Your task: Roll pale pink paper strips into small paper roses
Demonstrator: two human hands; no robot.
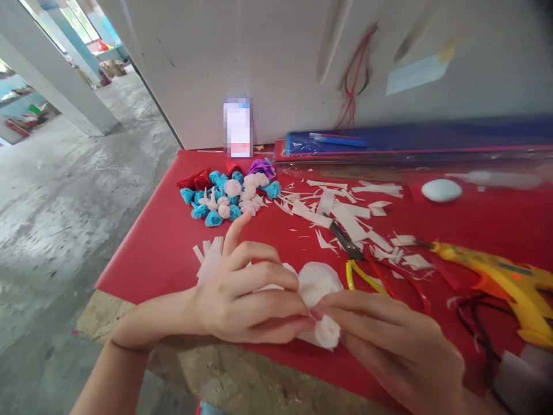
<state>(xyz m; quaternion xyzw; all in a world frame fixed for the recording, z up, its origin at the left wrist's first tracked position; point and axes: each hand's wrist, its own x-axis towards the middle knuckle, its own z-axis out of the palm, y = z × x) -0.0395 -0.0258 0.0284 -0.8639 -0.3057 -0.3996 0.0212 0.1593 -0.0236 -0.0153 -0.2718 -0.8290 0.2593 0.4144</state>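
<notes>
Flowers (pixel 232 188), seemingly finished, are lying clustered farther back on the tabletop (pixel 155 248), while your left hand (pixel 246 294) and right hand (pixel 395 340) are pinching a white rosette (pixel 327 333) near the front edge, apparently only partly formed, with pale strips (pixel 211 251) lying unrolled nearby.

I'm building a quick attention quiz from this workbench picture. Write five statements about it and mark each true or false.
1. The left hand and right hand meet at a small white flower. True.
2. The glue gun is blue. False: the glue gun is mainly yellow.
3. The pliers lie among white scraps. True.
4. The pale oval object sits left of the blue flowers. False: the pale oval object is to their right.
5. The table covering is red. True.
</notes>
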